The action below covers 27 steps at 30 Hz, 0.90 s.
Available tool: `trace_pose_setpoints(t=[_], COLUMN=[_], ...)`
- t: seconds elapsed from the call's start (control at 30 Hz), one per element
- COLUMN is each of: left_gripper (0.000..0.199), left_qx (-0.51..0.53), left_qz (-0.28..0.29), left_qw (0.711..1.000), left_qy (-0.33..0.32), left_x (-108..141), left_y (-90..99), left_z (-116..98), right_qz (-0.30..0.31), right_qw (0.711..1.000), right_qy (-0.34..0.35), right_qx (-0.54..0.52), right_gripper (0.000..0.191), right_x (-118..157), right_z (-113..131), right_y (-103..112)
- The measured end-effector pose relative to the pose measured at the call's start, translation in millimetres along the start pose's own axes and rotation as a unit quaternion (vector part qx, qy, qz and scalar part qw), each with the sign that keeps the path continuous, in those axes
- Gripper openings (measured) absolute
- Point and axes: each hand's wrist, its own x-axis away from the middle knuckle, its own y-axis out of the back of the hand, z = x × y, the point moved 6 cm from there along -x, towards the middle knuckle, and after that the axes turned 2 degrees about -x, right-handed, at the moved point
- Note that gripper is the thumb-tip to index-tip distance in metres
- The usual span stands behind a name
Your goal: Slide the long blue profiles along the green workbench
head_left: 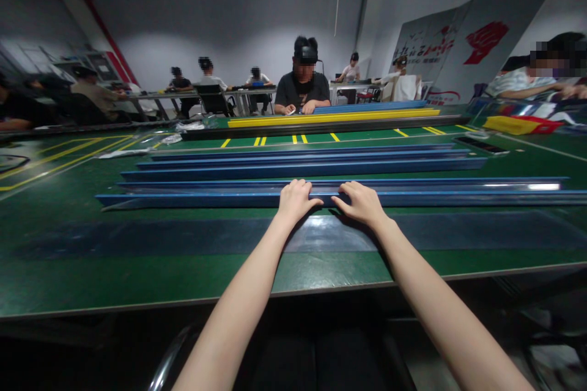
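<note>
1. Yellow bin (511, 125) + red bin (548, 126), far R of table, side by side; contents too blurred to tell
2. Nearest blue channel strip (206, 200) = long open trough, lying lengthwise on green table (137, 287), ctr, in front of person; shiny inside
3. L hand (296, 200): pinching that strip, thumb on near side, fingers curled over top
4. R hand (362, 201): same pinch just to the R, thumbs pointing at each other, small gap btwn
5. Clear flat strip (330, 238) btwn channel & table edge; forearms cross above, hiding pt of it
6. More blue strips (298, 166) close behind, parallel, blocking direct path to far side
7. Beyond: black strip (330, 127), yellow strip (334, 117), co-worker (302, 90) seated opp
8. Dark phone (481, 145) flat on table, R side, near bins
</note>
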Motion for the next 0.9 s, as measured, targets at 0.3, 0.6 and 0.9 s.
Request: trace_pose_setpoints(t=[0.3, 0.6, 0.9], left_gripper=[0.035, 0.034, 0.03], left_qx=[-0.018, -0.026, -0.001], left_qz=[0.004, -0.005, -0.017], left_qw=[1.0, 0.999, 0.999], left_qy=[-0.007, -0.035, -0.029], left_x=[1.0, 2.0, 1.9], left_y=[0.8, 2.2, 5.8], left_z=[-0.9, -2.0, 0.0], right_qz=[-0.016, -0.003, 0.004], right_qw=[1.0, 1.0, 0.999], right_qy=[0.003, -0.003, -0.043], right_qx=[-0.026, 0.004, 0.011], right_gripper=[0.023, 0.021, 0.019], right_x=[-5.8, -9.0, -2.0], right_z=[6.7, 7.3, -10.9], right_y=[-2.5, -2.6, 4.1])
